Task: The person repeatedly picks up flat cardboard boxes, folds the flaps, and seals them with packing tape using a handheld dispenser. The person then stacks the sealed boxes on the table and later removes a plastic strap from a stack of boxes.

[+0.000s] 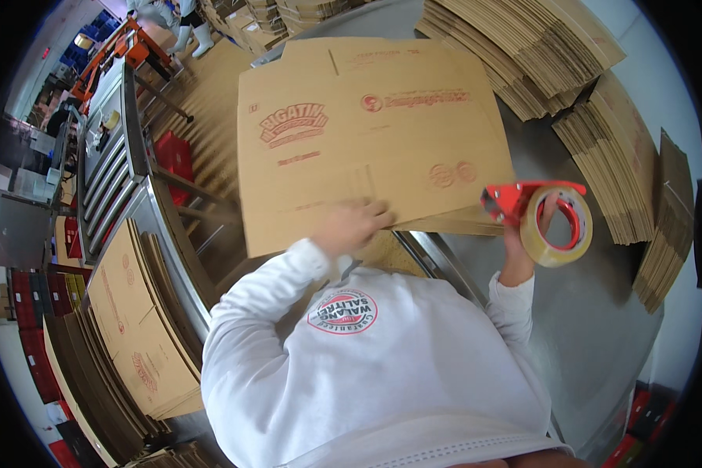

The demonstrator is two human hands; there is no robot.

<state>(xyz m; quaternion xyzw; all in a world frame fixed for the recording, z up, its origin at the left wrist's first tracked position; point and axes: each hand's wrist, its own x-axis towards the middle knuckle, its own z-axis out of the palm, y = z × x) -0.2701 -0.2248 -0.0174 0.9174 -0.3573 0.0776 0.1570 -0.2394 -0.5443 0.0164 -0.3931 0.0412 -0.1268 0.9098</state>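
A flat brown cardboard box (320, 175) with red print lies across the grey metal table in front of me. My left hand (352, 226) is at its near edge, fingers closed over the top face; the hand is slightly blurred and its thumb is hidden. My right hand (516, 248) is wrapped round a red tape dispenser (515, 196), held up at the near right corner of the box. A roll of clear tape (547, 248) sits on the dispenser. Under the right part of the near edge, further cardboard layers show slightly apart.
Stacks of folded boxes (612, 160) line the grey table (581, 327) on the right and at the back. More flat boxes (144, 327) stand at the lower left. Beyond them runs a roller conveyor (105, 187). A red crate (173, 165) and a person in white boots (201, 39) are farther off.
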